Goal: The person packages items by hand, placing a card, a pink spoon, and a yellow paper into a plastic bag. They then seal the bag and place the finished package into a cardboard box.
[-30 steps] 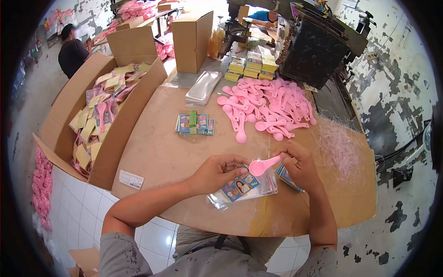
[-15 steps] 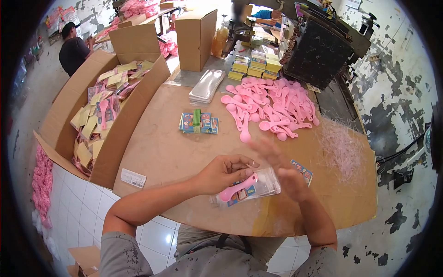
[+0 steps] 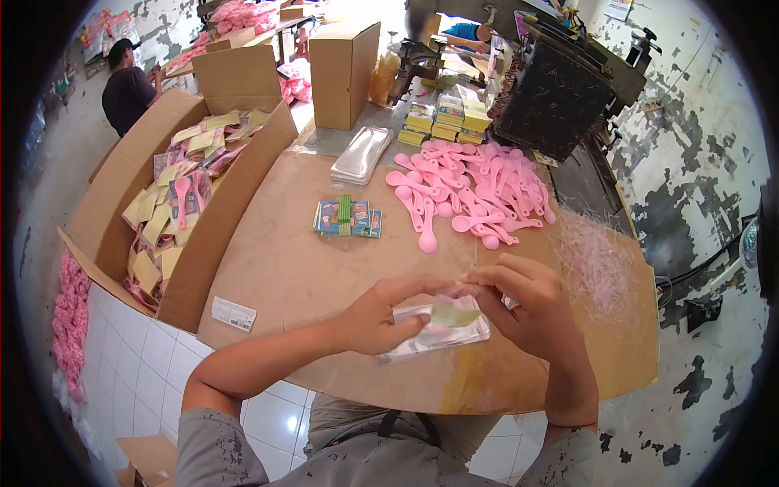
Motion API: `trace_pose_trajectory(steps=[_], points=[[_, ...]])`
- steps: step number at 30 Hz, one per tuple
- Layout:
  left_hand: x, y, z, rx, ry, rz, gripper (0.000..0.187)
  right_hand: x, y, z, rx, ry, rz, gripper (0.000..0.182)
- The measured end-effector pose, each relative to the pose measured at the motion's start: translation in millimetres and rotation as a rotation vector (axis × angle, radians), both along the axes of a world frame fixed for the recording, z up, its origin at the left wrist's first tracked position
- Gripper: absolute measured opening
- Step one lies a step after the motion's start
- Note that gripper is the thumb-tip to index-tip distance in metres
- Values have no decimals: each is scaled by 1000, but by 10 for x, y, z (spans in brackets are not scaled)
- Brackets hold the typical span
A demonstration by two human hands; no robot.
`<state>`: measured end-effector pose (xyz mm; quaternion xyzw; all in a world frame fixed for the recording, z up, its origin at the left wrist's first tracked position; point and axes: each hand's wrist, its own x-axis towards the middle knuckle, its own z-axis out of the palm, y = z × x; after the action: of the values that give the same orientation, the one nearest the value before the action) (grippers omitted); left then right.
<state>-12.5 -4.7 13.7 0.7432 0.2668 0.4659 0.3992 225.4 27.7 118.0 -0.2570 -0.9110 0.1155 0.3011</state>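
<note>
Just above the table's near edge, a small clear plastic bag [image 3: 457, 311] with a pale yellowish card side and a bit of pink inside is between my hands, blurred by motion. My left hand [image 3: 381, 315] grips it from the left, thumb in front. The fingertips of my right hand [image 3: 531, 307] pinch its upper right end. Beneath lies a stack of clear plastic bags [image 3: 471, 333]. Farther off are a pile of pink plastic spoons [image 3: 479, 191] and a bundle of blue printed cards [image 3: 329, 217] under a green band.
An open carton [image 3: 235, 174] of packed bags stands at the left. More clear bags [image 3: 361, 154] and card stacks [image 3: 446, 114] lie toward the back, near a black machine [image 3: 552, 97]. Plastic strips [image 3: 600, 264] are heaped at the right. A person [image 3: 128, 89] stands far left.
My right hand has come in to the bag's end. The pink spoon and blue card, face up before, are now turned so the pale side shows. The loose card at right is no longer visible.
</note>
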Motion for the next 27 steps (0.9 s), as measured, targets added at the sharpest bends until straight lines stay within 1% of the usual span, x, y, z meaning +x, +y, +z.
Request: trace_pose_trajectory(steps=[1,5,8,11,13,14,16,19,23,27], points=[[-2,-34,39,-4,34,-21,42,-37,-23,-14,-57,31,-35,12],[89,-51,41,-38,-56,46,37,-95,-54,-65,-191,86,-79,13],[83,-1,-67,-128,-124,36,35,-111,-47,-129,-201,102,-72,16],[60,-26,-47,-254,-143,27,36,-123,-16,-179,-125,121,-121,19],[50,-76,41,-361,-168,20,37,-133,82,-289,168,106,-104,23],[58,-73,31,-326,-162,47,39,-134,113,-319,314,99,-96,25],[86,-72,-1,-256,-149,100,43,-181,79,-320,402,8,-98,27],[71,-95,2,-92,-22,142,51,-235,73,-403,518,-93,-115,28],[87,-87,-52,-48,54,202,59,-256,59,-480,684,-166,-137,24],[72,-94,-25,-34,149,218,64,-243,95,-574,678,-169,-156,23]])
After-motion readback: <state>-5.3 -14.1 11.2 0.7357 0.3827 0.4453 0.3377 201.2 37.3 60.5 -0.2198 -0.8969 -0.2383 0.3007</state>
